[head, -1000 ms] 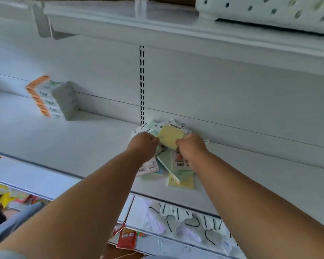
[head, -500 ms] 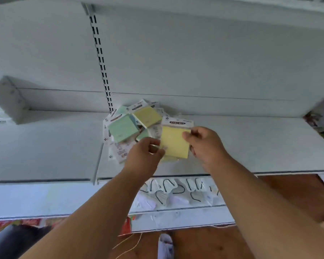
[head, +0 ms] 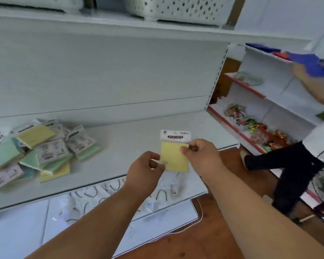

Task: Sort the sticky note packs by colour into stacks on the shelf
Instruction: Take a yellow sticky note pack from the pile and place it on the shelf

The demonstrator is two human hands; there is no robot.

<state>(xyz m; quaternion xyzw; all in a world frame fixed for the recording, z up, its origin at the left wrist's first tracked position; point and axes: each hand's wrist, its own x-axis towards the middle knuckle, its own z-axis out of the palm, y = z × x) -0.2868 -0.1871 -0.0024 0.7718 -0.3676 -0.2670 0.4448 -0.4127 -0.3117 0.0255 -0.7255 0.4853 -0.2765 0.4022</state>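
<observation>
1. While I hold one pack out over it, the white metal shelf board [head: 120, 139] lies bare beneath and beyond both my hands, which I judge makes it free ground for a yellow stack.
2. Well off to the left of my left hand sits the jumbled heap of green and yellow sticky note packs [head: 36, 152], overlapping and tilted, some face down, so colours remain mixed there.
3. Between my hands hangs the yellow square sticky note pack with a white printed header card [head: 174, 152], upright and facing me, lifted clear of the board, likely so I can read its colour.
4. My right hand [head: 202, 157] pinches its right edge near the header.
5. My left hand [head: 144, 169] nips its lower left corner, steadying it.
</observation>
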